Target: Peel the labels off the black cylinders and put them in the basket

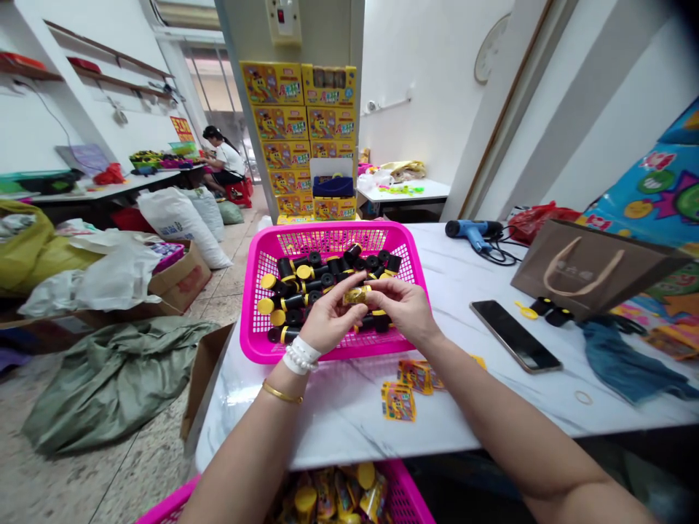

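Observation:
My left hand (328, 316) and my right hand (403, 307) meet over the near part of a pink basket (256, 349). Together they pinch a small tube wrapped in a yellow printed label (356, 295). The basket holds several black tubes with yellow caps (298, 287). Yellow printed labels (407, 389) lie on the white marbled table (338, 422) just below my right wrist. A second pink basket (404, 498) with labelled yellow tubes sits under the table's near edge.
A black phone (515, 335), a brown paper bag (593, 269), a blue heat gun (472, 231) and blue cloth (628, 364) lie to the right. Stacked yellow boxes (303, 138) stand behind the basket. Sacks and cartons crowd the floor left; a person sits far back.

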The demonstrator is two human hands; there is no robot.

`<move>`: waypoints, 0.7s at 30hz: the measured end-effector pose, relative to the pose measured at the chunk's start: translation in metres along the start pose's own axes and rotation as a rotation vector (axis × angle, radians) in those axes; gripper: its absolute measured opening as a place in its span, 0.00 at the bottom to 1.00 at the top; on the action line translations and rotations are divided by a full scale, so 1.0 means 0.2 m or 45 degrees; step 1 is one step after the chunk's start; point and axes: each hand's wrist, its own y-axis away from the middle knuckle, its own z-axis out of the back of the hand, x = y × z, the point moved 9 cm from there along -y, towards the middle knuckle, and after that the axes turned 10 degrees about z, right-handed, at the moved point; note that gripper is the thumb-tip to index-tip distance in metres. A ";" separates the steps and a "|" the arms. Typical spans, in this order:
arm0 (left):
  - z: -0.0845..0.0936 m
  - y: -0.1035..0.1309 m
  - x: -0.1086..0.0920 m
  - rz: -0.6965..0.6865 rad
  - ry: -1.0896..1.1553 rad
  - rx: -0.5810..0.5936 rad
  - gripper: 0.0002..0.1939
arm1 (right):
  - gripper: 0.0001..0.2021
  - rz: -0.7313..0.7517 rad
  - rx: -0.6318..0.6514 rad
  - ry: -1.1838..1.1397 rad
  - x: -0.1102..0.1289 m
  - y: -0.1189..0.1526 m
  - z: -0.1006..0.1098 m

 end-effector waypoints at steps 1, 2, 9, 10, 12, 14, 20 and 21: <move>0.01 -0.01 0.02 0.029 0.017 -0.013 0.28 | 0.17 0.045 -0.017 -0.001 0.01 -0.01 0.01; 0.02 -0.01 0.03 0.058 0.039 -0.029 0.29 | 0.18 0.103 -0.020 0.009 0.03 -0.01 0.02; 0.07 -0.01 -0.02 -0.081 -0.087 -0.106 0.18 | 0.18 -0.034 -0.002 0.007 -0.01 0.01 -0.01; 0.06 -0.01 -0.03 -0.106 -0.109 -0.095 0.18 | 0.19 -0.120 -0.006 -0.044 -0.04 0.02 -0.01; 0.05 -0.01 -0.04 -0.103 -0.128 -0.073 0.18 | 0.19 -0.238 0.000 -0.138 -0.08 0.03 -0.03; 0.05 -0.01 -0.01 -0.042 -0.120 -0.078 0.18 | 0.20 -0.289 0.019 -0.208 -0.10 0.03 -0.03; 0.11 -0.04 0.08 0.158 0.016 -0.186 0.23 | 0.23 -0.198 0.250 -0.197 -0.04 -0.01 -0.04; 0.11 -0.04 0.09 0.175 0.056 -0.198 0.23 | 0.26 -0.129 0.279 -0.148 -0.02 -0.02 -0.04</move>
